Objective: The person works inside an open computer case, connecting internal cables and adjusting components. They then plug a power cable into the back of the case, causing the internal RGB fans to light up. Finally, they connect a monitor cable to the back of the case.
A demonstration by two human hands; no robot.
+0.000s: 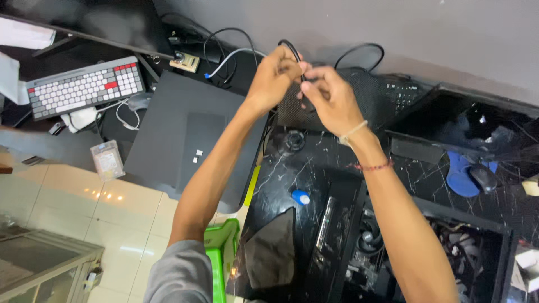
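I had both hands raised in front of me over the black marbled tabletop [314, 163], working a thin black cable [289, 47] that looped up above my knuckles. My left hand [275, 76] was closed around the cable just below the loop, fingers curled tight, and my right hand [331, 98] pinched the same cable a little lower, thumb and fingertips pressed together on it, the two hands almost touching. To my mind the sound way to handle it was to keep the left grip steady as an anchor and let the right feed or fold in small lengths, so the loop stayed even and nothing kinked. Below my hands lay a black perforated mesh panel [365, 92], and nearer me an open black computer case [393, 241] with its fan and boards showing; I judged it wise to keep the slack clear of both. Off left sat a flat dark grey panel [185, 129] and a white-and-grey keyboard [84, 87].
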